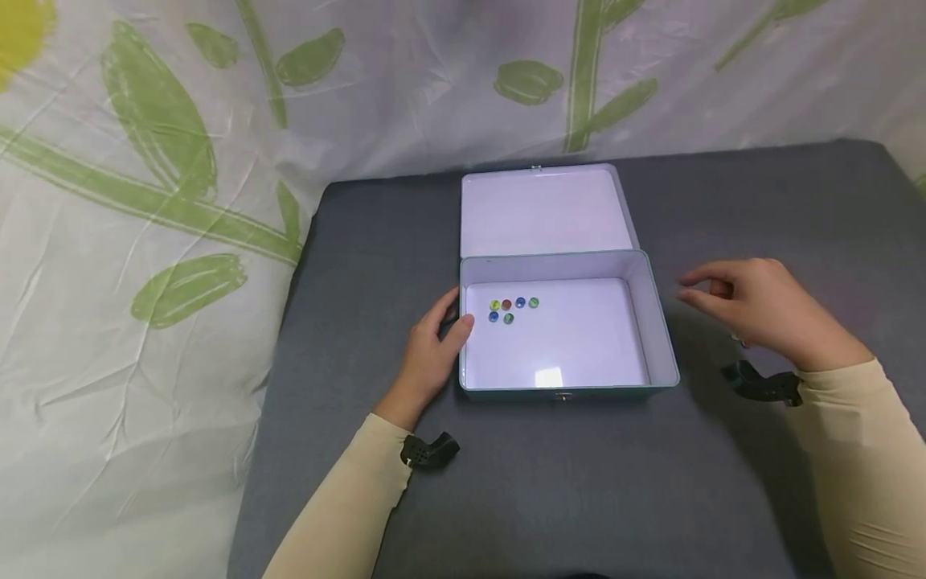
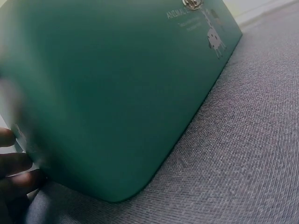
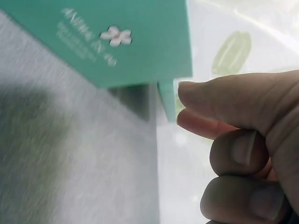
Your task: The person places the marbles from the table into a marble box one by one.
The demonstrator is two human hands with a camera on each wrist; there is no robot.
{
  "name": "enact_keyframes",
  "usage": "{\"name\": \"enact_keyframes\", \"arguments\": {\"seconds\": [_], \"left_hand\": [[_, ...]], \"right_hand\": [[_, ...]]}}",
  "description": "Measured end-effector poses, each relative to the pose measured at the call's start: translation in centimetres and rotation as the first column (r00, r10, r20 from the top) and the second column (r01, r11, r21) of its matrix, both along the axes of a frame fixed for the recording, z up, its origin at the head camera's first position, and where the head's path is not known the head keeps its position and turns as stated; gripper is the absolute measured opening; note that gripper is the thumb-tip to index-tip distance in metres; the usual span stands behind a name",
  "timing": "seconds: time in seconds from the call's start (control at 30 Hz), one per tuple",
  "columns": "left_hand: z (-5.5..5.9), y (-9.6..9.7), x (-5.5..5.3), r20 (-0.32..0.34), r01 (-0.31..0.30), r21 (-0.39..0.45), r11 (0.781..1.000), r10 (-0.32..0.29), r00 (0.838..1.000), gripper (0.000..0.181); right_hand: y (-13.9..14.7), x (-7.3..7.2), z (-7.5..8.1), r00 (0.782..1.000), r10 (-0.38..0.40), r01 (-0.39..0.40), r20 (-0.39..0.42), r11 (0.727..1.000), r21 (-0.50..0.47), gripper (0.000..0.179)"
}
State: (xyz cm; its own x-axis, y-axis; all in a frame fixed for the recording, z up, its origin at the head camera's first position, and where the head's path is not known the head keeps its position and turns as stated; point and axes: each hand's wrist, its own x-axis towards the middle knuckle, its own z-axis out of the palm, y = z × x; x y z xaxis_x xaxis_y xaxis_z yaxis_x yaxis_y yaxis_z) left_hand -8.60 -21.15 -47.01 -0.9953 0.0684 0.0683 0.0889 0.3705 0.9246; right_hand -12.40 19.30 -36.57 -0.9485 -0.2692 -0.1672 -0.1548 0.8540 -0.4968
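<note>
A green metal box sits on the table with its white inside showing and its lid folded back. Several small glass marbles in yellow, red, blue and green lie in its left part. My left hand grips the left wall, thumb over the rim and fingers outside; the left wrist view shows fingers at the green side. To the box's right, my right hand hovers with bent fingers. Thumb and forefinger stand slightly apart with nothing visible between them; the palm is hidden.
A dark grey cloth covers the table. Behind and to the left hangs a pale curtain painted with green leaves. A tiny red and white thing peeks out under the right hand. Each wrist wears a black camera mount.
</note>
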Motion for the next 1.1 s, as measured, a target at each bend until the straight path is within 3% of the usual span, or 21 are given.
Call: {"name": "enact_keyframes", "arguments": {"seconds": [0.27,0.47,0.73,1.1], "left_hand": [[-0.1,-0.2,-0.1,0.012,0.016,0.04,0.999,-0.016,1.0,0.054],[0.0,-0.2,-0.1,0.012,0.013,0.018,1.0,-0.013,1.0,0.056],[0.0,-0.1,-0.1,0.001,0.016,0.01,1.0,-0.016,1.0,0.06],[0.1,-0.2,0.0,0.018,0.018,0.024,1.0,-0.019,1.0,0.055]], "right_hand": [[2.6,0.7,-1.1,1.0,0.001,-0.001,-0.011,0.999,0.046,0.036],[3.8,1.3,-2.1,1.0,-0.011,0.012,-0.01,0.999,0.048,0.028],[5.0,1.7,-3.9,0.998,-0.01,0.016,-0.066,0.996,0.09,0.025],[5.7,1.7,-4.8,0.996,-0.091,0.092,-0.015,0.988,0.126,0.029]]}}
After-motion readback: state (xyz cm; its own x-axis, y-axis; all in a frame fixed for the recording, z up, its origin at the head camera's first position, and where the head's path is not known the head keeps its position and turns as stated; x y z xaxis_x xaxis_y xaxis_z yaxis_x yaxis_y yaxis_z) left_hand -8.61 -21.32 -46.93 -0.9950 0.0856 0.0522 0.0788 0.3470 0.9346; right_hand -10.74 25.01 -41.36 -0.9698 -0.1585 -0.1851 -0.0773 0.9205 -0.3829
